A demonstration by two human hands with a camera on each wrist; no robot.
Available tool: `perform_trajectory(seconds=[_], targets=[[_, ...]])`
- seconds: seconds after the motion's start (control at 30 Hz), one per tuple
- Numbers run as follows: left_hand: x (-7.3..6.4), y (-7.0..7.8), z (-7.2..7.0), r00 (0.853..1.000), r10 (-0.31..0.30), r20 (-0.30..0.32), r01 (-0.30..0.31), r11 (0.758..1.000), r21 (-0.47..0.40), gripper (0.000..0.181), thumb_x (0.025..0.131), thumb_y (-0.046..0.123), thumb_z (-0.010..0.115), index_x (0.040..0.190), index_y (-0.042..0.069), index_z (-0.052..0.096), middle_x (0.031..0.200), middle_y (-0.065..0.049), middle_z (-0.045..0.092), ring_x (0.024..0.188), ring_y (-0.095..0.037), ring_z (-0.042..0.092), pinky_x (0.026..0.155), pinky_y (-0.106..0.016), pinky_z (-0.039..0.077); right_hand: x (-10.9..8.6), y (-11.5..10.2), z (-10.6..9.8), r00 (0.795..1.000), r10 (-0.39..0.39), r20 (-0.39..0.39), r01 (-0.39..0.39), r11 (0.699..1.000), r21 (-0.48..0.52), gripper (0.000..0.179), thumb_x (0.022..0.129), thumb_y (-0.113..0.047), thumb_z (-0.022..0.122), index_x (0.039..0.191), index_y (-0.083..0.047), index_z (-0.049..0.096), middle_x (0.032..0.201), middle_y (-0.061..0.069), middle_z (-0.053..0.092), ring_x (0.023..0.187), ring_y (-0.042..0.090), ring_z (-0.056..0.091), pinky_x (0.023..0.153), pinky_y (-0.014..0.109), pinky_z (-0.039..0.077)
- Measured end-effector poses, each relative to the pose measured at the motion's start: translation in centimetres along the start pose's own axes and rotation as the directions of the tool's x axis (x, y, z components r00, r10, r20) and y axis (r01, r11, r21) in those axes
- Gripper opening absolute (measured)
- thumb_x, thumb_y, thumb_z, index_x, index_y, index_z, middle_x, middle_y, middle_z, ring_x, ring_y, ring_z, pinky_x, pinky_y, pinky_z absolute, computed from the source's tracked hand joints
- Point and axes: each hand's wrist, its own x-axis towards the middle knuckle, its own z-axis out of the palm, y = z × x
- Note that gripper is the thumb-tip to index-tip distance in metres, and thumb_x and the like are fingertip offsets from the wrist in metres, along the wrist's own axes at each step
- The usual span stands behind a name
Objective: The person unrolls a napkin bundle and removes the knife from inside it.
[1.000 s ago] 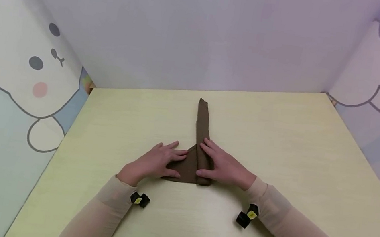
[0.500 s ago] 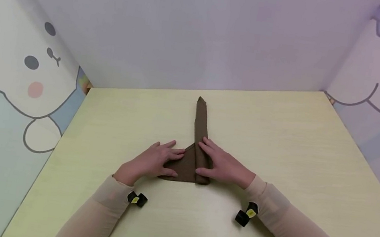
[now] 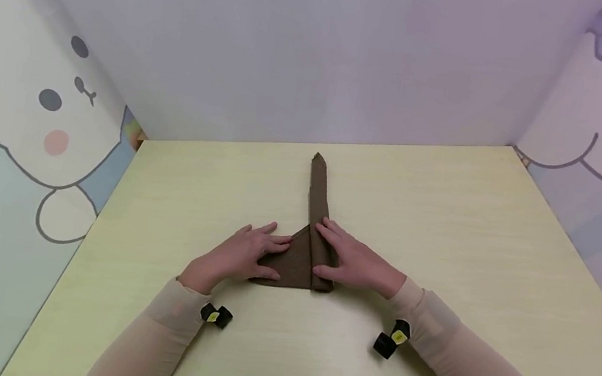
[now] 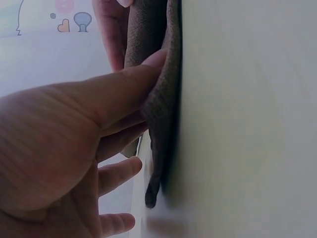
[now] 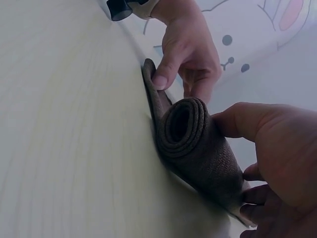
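Note:
A brown cloth point(image 3: 295, 263) lies on the table, its right side wound into a long roll point(image 3: 319, 190) that points to the far edge. The roll's near end point(image 5: 181, 127) shows a spiral of layers around a hollow middle in the right wrist view. On the flat left part rests my left hand point(image 3: 236, 253), fingers spread and thumb point(image 4: 156, 59) pressing near the cloth's front edge. My right hand point(image 3: 361, 264) lies from the right against the roll, thumb near its front end and extended fingers farther along it. The cloth under both hands is partly hidden.
The pale wooden table point(image 3: 446, 221) extends around the cloth. A plain wall point(image 3: 319, 56) stands behind it, with cartoon-printed walls at both sides. Small black devices point(image 3: 391, 339) are worn on both wrists.
Both hands keep nearly the same place on the cloth. The left hand appears slightly farther left; the view has shifted a little, and the roll looks unchanged.

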Motion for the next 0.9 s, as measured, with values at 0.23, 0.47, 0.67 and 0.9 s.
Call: perform_trajectory(seconds=[0.23, 0.47, 0.67, 0.9], targets=[[-0.2, -0.3, 0.1, 1.000, -0.015, 0.005, 0.015, 1.000, -0.004, 0.066, 0.077, 0.051, 0.066, 0.132, 0.017, 0.052, 0.140, 0.012, 0.038, 0.134, -0.026, 0.023, 0.096, -0.059, 0.026, 0.0, -0.3, -0.4, 0.999, 0.028, 0.020, -0.029, 0.999, 0.015, 0.083, 0.084, -0.044, 0.061, 0.148, -0.015, 0.016, 0.152, 0.007, 0.009, 0.136, 0.020, 0.015, 0.103, 0.041, 0.026], [-0.1, -0.3, -0.1, 1.000, -0.028, 0.007, 0.028, 1.000, 0.006, 0.066, 0.076, 0.052, 0.067, 0.131, 0.018, 0.053, 0.139, 0.011, 0.039, 0.134, -0.026, 0.023, 0.096, -0.059, 0.025, 0.0, 0.0, -0.5, 0.999, 0.034, 0.024, -0.034, 0.999, 0.007, 0.083, 0.084, -0.045, 0.061, 0.148, -0.016, 0.016, 0.152, 0.006, 0.009, 0.136, 0.019, 0.015, 0.103, 0.039, 0.025], [-0.2, -0.2, -0.2, 0.999, -0.027, 0.022, 0.026, 1.000, 0.017, 0.066, 0.077, 0.052, 0.066, 0.132, 0.017, 0.052, 0.140, 0.010, 0.040, 0.134, -0.027, 0.024, 0.095, -0.060, 0.025, 0.0, 0.3, -0.6, 0.999, 0.030, 0.040, -0.031, 0.999, 0.011, 0.084, 0.084, -0.045, 0.061, 0.148, -0.016, 0.015, 0.152, 0.006, 0.009, 0.136, 0.019, 0.012, 0.104, 0.039, 0.025], [0.0, -0.1, -0.3, 0.999, -0.039, 0.020, 0.038, 0.999, 0.025, 0.066, 0.076, 0.052, 0.067, 0.131, 0.018, 0.052, 0.140, 0.011, 0.039, 0.134, -0.025, 0.023, 0.096, -0.059, 0.025, -0.1, 0.7, -1.1, 0.999, 0.028, 0.046, -0.029, 0.999, 0.019, 0.086, 0.083, -0.043, 0.062, 0.148, -0.015, 0.013, 0.152, 0.006, 0.009, 0.137, 0.019, 0.010, 0.104, 0.040, 0.023]])
